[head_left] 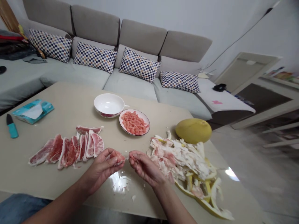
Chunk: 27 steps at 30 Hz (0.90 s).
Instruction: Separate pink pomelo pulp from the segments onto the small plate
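Our left fingers (111, 162) curl round a pink fruit piece (118, 156); our right fingers (137, 156) pinch together just beside it, whether on anything we cannot tell. We'd best cradle the soft flesh lightly, tugging gently, over the bench (70, 105), between the fruit segments (72, 149) and the peel heap (179, 158).

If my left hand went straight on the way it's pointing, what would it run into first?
Most likely your right hand, just beyond the pomelo piece your left hand holds, though one view leaves their depth unclear.
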{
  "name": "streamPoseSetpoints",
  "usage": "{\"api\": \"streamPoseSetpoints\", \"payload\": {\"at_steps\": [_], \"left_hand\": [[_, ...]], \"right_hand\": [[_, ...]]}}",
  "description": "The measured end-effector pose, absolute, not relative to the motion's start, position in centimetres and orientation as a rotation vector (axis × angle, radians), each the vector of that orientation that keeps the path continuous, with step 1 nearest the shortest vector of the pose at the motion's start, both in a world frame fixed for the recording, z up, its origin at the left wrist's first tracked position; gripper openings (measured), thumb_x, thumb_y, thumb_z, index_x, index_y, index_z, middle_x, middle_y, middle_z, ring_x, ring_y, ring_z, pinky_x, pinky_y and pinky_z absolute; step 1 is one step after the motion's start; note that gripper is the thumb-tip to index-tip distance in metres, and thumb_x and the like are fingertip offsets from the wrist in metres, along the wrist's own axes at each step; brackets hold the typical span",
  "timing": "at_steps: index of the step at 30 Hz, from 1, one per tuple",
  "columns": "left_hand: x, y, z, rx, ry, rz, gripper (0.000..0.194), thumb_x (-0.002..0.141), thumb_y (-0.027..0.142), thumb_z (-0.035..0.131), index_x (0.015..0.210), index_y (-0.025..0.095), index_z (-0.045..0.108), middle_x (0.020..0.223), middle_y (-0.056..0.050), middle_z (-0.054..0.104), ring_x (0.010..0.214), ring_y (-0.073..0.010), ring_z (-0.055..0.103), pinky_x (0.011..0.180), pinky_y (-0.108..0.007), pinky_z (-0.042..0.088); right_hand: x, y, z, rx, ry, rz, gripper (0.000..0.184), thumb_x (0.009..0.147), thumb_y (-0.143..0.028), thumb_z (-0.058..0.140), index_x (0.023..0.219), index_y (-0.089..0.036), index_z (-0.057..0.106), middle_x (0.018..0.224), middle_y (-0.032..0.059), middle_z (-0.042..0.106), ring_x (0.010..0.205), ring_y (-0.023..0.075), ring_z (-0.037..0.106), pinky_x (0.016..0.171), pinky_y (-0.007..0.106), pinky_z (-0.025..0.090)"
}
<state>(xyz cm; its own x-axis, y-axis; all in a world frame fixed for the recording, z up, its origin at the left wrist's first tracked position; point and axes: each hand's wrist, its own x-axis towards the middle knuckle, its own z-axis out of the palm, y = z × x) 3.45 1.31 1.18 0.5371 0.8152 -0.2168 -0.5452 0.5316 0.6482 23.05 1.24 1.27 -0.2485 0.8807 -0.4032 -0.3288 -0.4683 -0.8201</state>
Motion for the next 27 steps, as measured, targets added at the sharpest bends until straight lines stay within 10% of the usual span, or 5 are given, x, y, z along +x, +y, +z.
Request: {"api": "streamPoseSetpoints", "payload": {"at_steps": [10,19,27], "left_hand": [[3.2,2.0,0.4,0.427,0.542,0.866,0.011,0.088,0.020,0.061,0.084,0.013,0.067,0.087,-0.004,0.062,0.087,-0.0129,0.061,0.092,-0.029,0.049],[3.1,2.1,0.3,0.392,0.537,0.888,0.009,0.084,0.022,0.066,0.082,0.014,0.068,0.087,-0.005,0.063,0.087,-0.0136,0.061,0.094,-0.030,0.048],[3.3,1.8,0.3,0.480,0.569,0.877,0.008,0.079,0.018,0.072,0.083,0.015,0.065,0.086,-0.003,0.063,0.087,-0.0119,0.061,0.094,-0.029,0.046]], "right_hand": [[28.2,15.3,1.9,-1.525,-1.222,0.964,0.017,0.070,-0.022,0.065,0.084,-0.016,0.073,0.095,0.0073,0.073,0.094,0.0218,0.064,0.091,0.036,0.045],[28.8,16.6,1.5,-1.585,-1.479,0.713,0.031,0.075,-0.017,0.051,0.097,-0.016,0.073,0.102,0.0082,0.074,0.097,0.0217,0.066,0.091,0.035,0.047],[27.5,10.7,2.8,-1.537,-1.581,0.639,0.019,0.078,-0.035,0.065,0.068,-0.020,0.072,0.107,0.0103,0.071,0.106,0.0278,0.061,0.099,0.042,0.041]]}}
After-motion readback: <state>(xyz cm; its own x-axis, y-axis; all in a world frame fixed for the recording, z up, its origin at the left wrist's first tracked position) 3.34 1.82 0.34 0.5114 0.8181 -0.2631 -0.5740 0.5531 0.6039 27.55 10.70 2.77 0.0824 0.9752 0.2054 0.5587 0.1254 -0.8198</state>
